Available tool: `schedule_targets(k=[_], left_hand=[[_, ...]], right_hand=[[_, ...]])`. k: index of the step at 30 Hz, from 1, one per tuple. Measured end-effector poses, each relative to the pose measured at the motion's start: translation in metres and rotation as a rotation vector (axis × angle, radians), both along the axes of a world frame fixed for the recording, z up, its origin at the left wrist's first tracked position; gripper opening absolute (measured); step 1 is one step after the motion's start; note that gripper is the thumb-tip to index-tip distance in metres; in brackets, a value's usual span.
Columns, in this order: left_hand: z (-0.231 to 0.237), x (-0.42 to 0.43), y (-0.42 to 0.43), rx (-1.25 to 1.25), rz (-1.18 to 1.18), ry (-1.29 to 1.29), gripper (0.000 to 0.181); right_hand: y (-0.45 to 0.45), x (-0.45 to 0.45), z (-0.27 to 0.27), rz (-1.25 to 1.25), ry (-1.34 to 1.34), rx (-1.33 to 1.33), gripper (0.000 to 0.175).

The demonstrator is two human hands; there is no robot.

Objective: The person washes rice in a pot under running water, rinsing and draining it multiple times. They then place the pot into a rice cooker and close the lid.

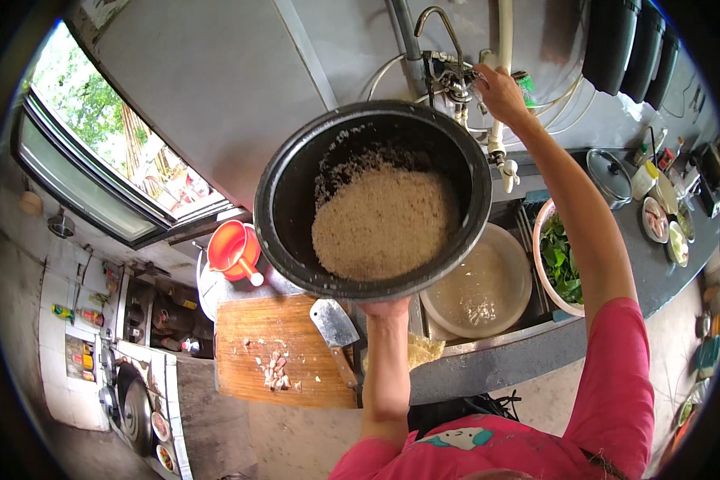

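Observation:
A black inner pot [276, 228] holding a mound of rice [384, 225] is held up over the counter, its open top facing me. My left hand [387, 306] supports it from below; most of the fingers are hidden under the pot. Rice grains also cling to the pot's inner wall. My right hand [499, 90] is at the wall-mounted faucet [458, 90], its fingers on the handle. The faucet's curved spout [441, 18] rises above the pot's far rim. Below the pot, a basin of cloudy water [480, 288] sits in the sink [519, 240].
A cleaver [334, 324] and chopped pieces [276, 369] lie on a wooden cutting board [240, 324]. Left of the pot is a red dipper [234, 249]. A bowl of leafy greens [559, 258] stands right of the basin. A white tap [507, 171] juts from the wall.

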State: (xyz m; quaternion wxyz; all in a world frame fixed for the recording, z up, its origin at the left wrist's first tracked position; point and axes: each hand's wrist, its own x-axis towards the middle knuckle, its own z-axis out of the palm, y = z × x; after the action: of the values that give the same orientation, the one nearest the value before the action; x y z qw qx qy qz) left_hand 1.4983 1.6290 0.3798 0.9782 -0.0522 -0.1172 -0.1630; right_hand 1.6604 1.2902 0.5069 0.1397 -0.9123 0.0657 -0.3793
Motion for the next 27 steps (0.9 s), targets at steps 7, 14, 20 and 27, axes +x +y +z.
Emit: schedule_targets(k=[7, 14, 20, 27], left_hand=[[0.032, 0.051, -0.021, 0.007, 0.162, -0.076, 0.091], [0.047, 0.066, -0.042, 0.314, 0.429, -0.041, 0.079], [0.057, 0.061, -0.048, 0.237, 0.33, -0.068, 0.076], [0.028, 0.071, -0.04, 0.345, 0.394, -0.025, 0.065]], right_hand=[[0.012, 0.035, 0.021, -0.07, 0.13, -0.032, 0.029], [0.005, 0.042, 0.03, -0.281, 0.242, 0.091, 0.039], [-0.023, 0.027, 0.029, 0.297, 0.457, 0.44, 0.033], [-0.032, 0.039, 0.016, 0.13, 0.325, 0.006, 0.058]])
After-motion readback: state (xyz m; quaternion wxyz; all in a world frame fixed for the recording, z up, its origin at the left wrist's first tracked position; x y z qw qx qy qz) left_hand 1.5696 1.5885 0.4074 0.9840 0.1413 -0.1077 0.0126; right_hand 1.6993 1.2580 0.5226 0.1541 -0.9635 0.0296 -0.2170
